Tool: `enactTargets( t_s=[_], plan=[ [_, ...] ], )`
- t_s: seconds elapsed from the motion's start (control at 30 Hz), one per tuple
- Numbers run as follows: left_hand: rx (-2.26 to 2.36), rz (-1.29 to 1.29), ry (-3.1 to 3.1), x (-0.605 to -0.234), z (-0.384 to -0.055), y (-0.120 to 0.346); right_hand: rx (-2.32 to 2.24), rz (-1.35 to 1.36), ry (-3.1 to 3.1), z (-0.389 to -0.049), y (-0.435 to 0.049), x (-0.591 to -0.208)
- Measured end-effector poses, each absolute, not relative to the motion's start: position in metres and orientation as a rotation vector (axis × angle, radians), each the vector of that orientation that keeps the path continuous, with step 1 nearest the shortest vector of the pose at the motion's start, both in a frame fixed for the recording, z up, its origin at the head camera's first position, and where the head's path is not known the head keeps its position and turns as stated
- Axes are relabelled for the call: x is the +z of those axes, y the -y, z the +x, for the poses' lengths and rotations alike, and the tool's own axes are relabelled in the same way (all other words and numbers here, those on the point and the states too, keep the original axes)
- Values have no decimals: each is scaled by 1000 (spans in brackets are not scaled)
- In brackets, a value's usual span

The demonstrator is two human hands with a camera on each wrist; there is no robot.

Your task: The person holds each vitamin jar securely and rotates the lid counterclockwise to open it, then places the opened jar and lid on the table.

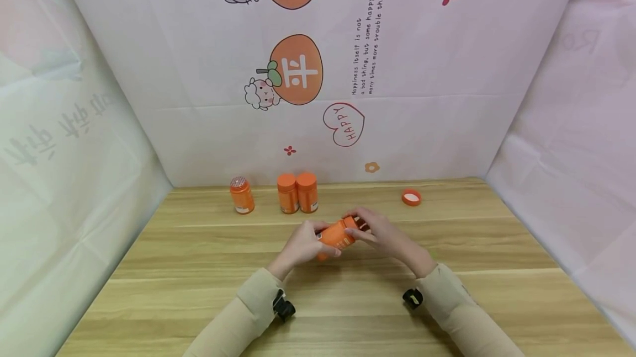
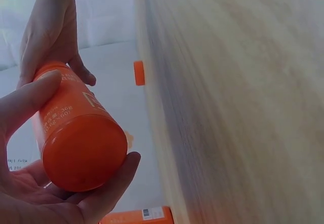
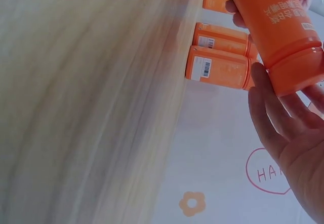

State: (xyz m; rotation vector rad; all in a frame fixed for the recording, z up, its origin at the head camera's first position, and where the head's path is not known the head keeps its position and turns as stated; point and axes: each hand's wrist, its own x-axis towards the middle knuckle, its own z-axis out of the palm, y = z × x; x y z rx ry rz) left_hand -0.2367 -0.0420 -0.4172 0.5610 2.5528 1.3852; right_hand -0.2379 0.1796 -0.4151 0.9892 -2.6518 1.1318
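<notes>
Bottle (image 1: 335,235), one, orange, tilted, lower body within the left hand (image 1: 305,243), fingers curled round it, cap (image 1: 350,222) pinched by right hand (image 1: 379,230).

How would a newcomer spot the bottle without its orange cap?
On the wooden table, look along the far edge, below the printed backdrop. The uncapped bottle stands leftmost there, apart from a close pair of bottles. Its mottled pale-and-red top sets it apart: the pair and the held bottle wear orange caps.
</notes>
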Motion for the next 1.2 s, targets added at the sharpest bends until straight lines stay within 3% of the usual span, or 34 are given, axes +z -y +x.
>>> enactTargets(
  t_s=[0.93,1.2],
  plan=[
    [1311,627,-2746,-426,-234,33,1565,282,2929,-231,-171,-405],
    [1303,626,-2768,-424,-233,33,1658,234,2881,-229,-171,-403]
  ],
)
